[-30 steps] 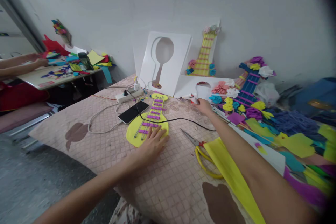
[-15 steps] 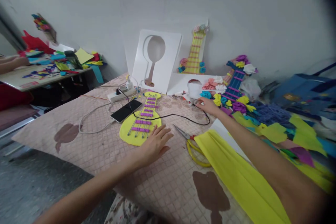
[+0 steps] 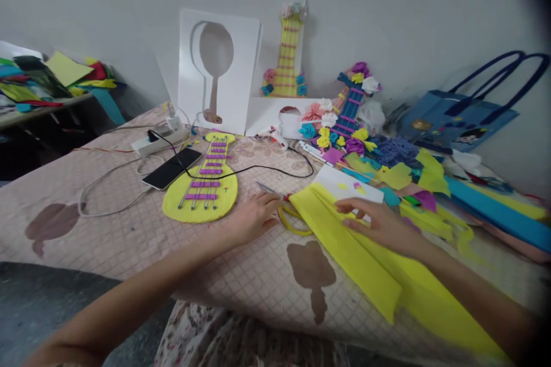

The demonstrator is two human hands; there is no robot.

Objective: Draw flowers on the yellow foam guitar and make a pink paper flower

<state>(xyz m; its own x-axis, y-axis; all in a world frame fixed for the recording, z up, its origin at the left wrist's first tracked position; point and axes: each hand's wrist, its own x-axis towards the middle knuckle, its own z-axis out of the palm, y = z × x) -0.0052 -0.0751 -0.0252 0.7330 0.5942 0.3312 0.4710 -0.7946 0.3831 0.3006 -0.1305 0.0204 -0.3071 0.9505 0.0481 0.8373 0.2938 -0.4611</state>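
I see my left hand [image 3: 253, 219] resting on the desk [image 3: 129, 241], its grip loose at the scissors [image 3: 286, 215], which lie at three o'clock from the yellow guitar [image 3: 202, 192]. My right hand [image 3: 379, 223] lies flat, fingers spread, on the yellow sheet [image 3: 344, 241].

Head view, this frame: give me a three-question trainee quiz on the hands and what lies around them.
1. True or false: the right hand rests on the folded yellow sheet.
2. What does the left hand reach? A. the phone B. the yellow-handled scissors C. the blue bag
3. Fill in: the black cable crosses over the yellow foam ____.

Key
1. True; the open palm lies flat on it.
2. B; the fingers are at the scissors, whose blades point away toward the wall.
3. Guitar; the phone lies just left of its neck.
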